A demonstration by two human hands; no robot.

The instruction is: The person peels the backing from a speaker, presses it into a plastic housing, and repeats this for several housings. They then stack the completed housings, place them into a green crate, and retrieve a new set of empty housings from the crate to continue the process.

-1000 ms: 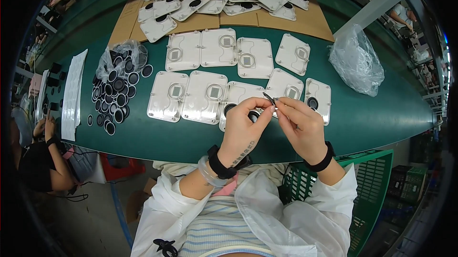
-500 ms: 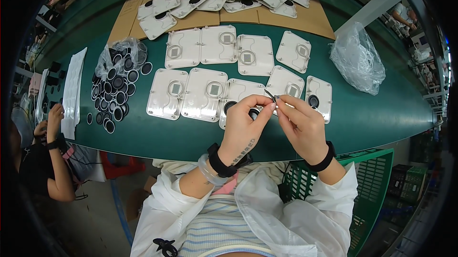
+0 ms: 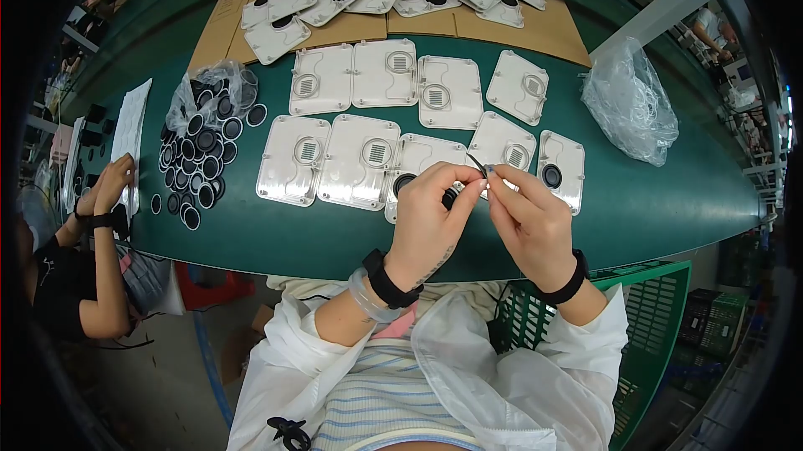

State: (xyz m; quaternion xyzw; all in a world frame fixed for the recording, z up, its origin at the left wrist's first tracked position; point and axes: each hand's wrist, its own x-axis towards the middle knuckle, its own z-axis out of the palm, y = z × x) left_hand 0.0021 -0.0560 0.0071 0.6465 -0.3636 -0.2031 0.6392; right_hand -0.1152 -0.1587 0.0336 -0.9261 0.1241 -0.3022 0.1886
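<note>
A small dark ring (image 3: 478, 165) is pinched between both hands above the green surface (image 3: 669, 200), over a row of white plastic plates (image 3: 360, 162). Left hand (image 3: 431, 217) and right hand (image 3: 527, 217) each keep a narrow fingertip grip on it. Black rings (image 3: 201, 158) lie heaped to the left

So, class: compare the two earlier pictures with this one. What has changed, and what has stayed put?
Little has moved. Both hands, left hand and right hand, keep pinching the small black ring between their fingertips above the white plates. At the left edge, a co-worker's hand has risen toward the white sheet. The plates, the pile of black rings and the clear bag stayed.
</note>
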